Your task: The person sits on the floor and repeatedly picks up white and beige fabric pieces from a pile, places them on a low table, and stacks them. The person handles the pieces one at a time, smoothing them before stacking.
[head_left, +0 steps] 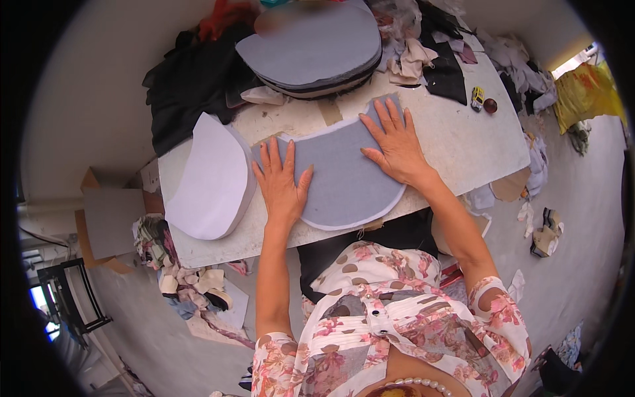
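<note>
A grey curved fabric piece (349,173) with a white rim lies flat on the table in front of me. My left hand (281,184) rests palm down on its left end, fingers spread. On its upper right end lies my right hand (397,147), also flat with the fingers apart. Left of my left hand is a thick stack of white crescent-shaped pieces (210,182). Beyond the hands stands a tall pile of grey curved fabric pieces (314,49), darker in its lower layers.
The pale table (473,149) carries black cloth (192,86) at the back left and fabric scraps (413,59) at the back right. A small yellow toy car (477,98) sits by a dark red ball (490,106). Scraps (195,284) and a cardboard box (112,221) are beside the table.
</note>
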The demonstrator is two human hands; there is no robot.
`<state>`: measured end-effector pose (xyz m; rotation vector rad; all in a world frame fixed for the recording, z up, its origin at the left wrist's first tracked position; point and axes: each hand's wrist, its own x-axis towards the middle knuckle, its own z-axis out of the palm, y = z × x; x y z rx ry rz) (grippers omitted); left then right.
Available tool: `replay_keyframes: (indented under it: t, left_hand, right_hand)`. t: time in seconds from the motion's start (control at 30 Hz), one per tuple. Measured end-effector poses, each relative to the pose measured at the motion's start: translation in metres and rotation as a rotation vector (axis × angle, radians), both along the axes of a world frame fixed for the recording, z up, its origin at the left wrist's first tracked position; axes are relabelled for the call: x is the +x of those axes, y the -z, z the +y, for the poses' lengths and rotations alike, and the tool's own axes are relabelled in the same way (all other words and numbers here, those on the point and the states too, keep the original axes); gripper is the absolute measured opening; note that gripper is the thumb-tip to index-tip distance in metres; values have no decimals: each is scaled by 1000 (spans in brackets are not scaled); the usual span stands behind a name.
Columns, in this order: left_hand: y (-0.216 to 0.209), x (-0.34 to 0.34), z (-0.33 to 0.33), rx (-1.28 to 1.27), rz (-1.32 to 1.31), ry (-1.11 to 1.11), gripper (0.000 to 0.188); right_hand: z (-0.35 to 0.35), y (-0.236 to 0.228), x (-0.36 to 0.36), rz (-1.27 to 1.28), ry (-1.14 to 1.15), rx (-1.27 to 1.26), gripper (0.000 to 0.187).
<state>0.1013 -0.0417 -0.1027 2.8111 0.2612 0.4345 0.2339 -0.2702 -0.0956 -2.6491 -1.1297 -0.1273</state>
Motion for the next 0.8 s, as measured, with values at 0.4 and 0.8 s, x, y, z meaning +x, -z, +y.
replay_keyframes:
  t: [0.4, 0.8]
  left_hand:
    - [-152, -65, -79, -1864, -344, 1195, 29]
    - [-165, -87, -81, -2103, -425, 1464, 33]
  right_hand:
    - [-24, -44, -22, -51, 84, 584, 36]
    - [-7, -54, -52, 239, 49, 686, 29]
